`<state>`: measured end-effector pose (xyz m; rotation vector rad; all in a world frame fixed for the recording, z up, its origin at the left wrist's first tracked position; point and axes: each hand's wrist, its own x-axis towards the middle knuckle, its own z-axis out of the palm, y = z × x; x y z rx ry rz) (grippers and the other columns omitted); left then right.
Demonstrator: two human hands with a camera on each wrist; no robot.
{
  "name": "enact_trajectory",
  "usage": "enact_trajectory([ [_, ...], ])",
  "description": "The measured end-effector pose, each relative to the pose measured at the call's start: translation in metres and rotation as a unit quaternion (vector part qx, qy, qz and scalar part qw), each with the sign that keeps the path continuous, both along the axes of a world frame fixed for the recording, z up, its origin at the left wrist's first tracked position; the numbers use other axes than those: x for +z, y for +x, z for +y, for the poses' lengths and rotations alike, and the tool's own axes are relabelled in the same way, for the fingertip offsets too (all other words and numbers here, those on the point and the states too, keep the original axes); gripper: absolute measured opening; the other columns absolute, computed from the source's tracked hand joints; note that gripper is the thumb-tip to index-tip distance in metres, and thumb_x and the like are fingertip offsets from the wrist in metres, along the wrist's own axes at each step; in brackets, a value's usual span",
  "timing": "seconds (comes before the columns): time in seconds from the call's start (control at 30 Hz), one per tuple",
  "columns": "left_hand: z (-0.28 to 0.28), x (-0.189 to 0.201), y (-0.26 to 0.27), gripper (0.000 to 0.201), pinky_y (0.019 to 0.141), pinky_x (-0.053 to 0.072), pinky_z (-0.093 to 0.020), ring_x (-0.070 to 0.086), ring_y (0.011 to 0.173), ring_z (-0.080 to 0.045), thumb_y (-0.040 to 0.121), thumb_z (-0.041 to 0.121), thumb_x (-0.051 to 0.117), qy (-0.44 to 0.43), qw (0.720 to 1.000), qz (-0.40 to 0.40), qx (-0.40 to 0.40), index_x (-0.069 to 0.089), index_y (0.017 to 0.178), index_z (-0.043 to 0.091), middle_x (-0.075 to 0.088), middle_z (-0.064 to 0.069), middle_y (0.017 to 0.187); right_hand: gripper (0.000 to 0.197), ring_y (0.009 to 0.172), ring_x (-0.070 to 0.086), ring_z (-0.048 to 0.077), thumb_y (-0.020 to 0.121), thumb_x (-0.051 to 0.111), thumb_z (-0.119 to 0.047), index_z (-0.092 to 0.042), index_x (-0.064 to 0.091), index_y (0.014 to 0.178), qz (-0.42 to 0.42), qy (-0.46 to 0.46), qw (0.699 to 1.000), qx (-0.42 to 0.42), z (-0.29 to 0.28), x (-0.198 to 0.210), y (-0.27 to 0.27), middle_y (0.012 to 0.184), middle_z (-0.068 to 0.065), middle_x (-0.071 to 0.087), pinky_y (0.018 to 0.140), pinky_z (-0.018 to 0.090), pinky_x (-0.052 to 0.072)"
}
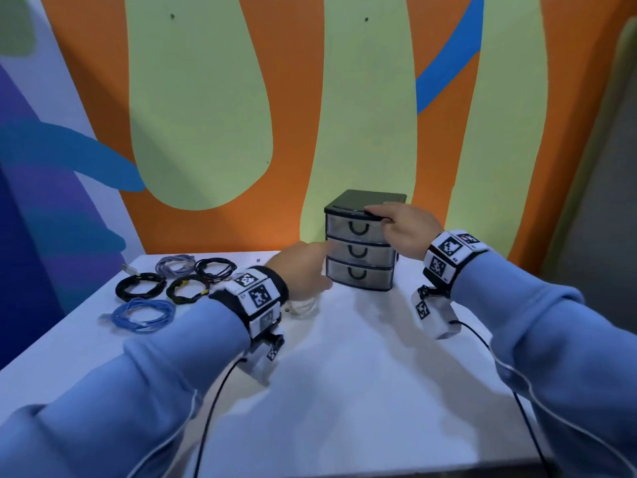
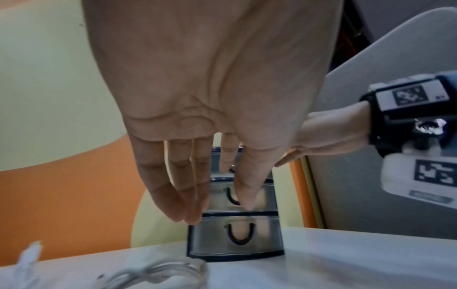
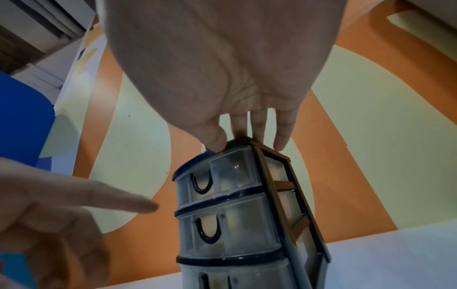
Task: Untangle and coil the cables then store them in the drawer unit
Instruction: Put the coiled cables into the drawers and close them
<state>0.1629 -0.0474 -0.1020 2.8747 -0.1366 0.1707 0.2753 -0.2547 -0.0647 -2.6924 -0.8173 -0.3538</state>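
Note:
A small drawer unit (image 1: 360, 267) with a black top and three clear drawers, all pushed in, stands at the back of the white table (image 1: 344, 374). My right hand (image 1: 396, 220) rests flat on its top, fingers straight and thumb at the lid's front edge (image 3: 217, 144). My left hand (image 1: 319, 260) hovers empty with fingers extended just left of the middle drawer (image 2: 247, 197). Below my left hand a coiled white cable (image 1: 303, 307) lies on the table. Several coiled cables lie at the left: grey (image 1: 174, 263), black (image 1: 215, 269), black (image 1: 139, 286), black-yellow (image 1: 188, 288), blue (image 1: 144, 313).
A painted orange and green wall (image 1: 213, 132) rises right behind the table. The drawer unit (image 3: 230, 224) has open side slots in its frame. Black wires (image 1: 213, 401) run from both wrist cameras across the table's near part.

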Motion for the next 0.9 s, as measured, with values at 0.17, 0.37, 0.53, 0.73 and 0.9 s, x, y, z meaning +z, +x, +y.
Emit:
enact_trajectory([
  [0.17,-0.038,0.004,0.018,0.096,0.055,0.048,-0.038,0.060,0.071,-0.027,0.097,0.009,0.053,0.071,0.997,0.005,0.013,-0.007,0.168,0.034,0.061,-0.008,0.085,0.058,0.132,0.057,0.026,0.106,0.034,-0.014,-0.042,0.042,0.156,0.022,-0.014,1.000,0.006,-0.003,0.006,-0.001,0.164,-0.005,0.042,0.090,0.037,0.057],
  [0.37,-0.058,-0.002,0.028,0.099,0.061,0.050,-0.037,0.061,0.078,-0.029,0.095,0.009,0.055,0.132,0.990,-0.026,0.041,-0.009,0.168,0.029,0.060,-0.005,0.089,0.047,0.150,0.038,0.027,0.112,0.033,-0.030,-0.044,0.041,0.157,0.056,0.001,0.998,-0.010,-0.004,0.005,0.007,0.171,-0.002,0.027,0.109,0.031,0.042],
  [0.53,-0.066,-0.004,0.027,0.080,0.066,0.047,-0.039,0.056,0.082,-0.033,0.094,0.007,0.058,0.107,0.992,-0.051,0.053,0.018,0.162,0.019,0.054,-0.003,0.086,0.048,0.161,0.014,0.022,0.112,0.025,-0.048,-0.044,0.036,0.158,0.104,0.008,0.995,-0.006,-0.002,0.006,0.006,0.174,0.001,0.018,0.127,0.040,0.015],
  [0.73,-0.058,0.016,0.010,0.051,0.060,0.042,-0.037,0.058,0.080,-0.033,0.094,0.013,0.063,0.053,0.994,-0.072,0.065,0.040,0.139,0.022,0.052,-0.002,0.082,0.043,0.134,0.055,0.027,0.111,0.034,-0.033,-0.041,0.051,0.150,0.110,0.046,0.993,0.000,-0.004,0.013,0.011,0.155,-0.001,0.054,0.105,0.034,0.044],
  [0.9,-0.054,0.013,-0.028,0.046,0.057,0.040,-0.037,0.058,0.078,-0.031,0.095,0.010,0.056,0.075,0.990,-0.105,0.051,0.044,0.137,0.023,0.058,-0.004,0.083,0.049,0.056,0.043,0.020,0.108,0.037,-0.015,-0.042,0.063,0.139,0.104,0.064,0.992,0.006,-0.008,0.012,0.026,0.083,0.000,0.071,0.048,0.026,0.033],
])
